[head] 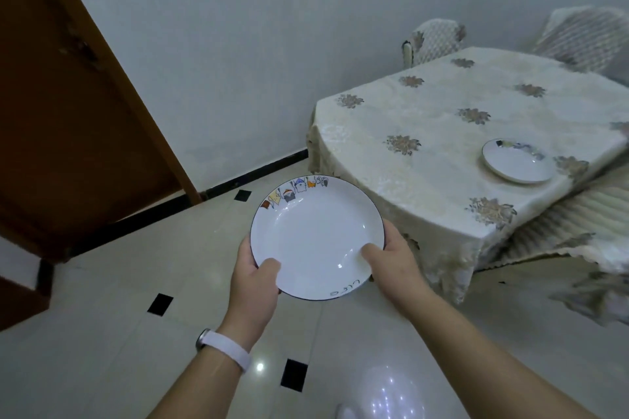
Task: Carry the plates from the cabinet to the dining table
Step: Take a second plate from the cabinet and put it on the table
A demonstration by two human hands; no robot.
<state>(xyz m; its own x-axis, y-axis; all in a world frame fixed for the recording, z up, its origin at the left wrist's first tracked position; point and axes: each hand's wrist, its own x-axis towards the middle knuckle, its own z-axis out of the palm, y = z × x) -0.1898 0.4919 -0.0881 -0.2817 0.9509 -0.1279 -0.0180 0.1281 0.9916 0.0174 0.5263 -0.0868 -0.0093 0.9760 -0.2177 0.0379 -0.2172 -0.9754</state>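
Observation:
I hold a white plate (313,231) with a dark rim and small coloured drawings along its far edge, level above the floor. My left hand (253,282) grips its near-left rim with the thumb on top. My right hand (391,262) grips the near-right rim, thumb lying on the plate's face. The dining table (425,160), under a cream cloth with brown flower motifs, stands ahead to the right. A second, similar plate (517,161) rests on the table near its right front edge.
A brown wooden door (68,112) stands open at the left. Two covered chairs (435,41) (585,34) sit behind the table, and another covered seat (561,231) is tucked at its right. The glossy tiled floor (136,333) has small black inserts.

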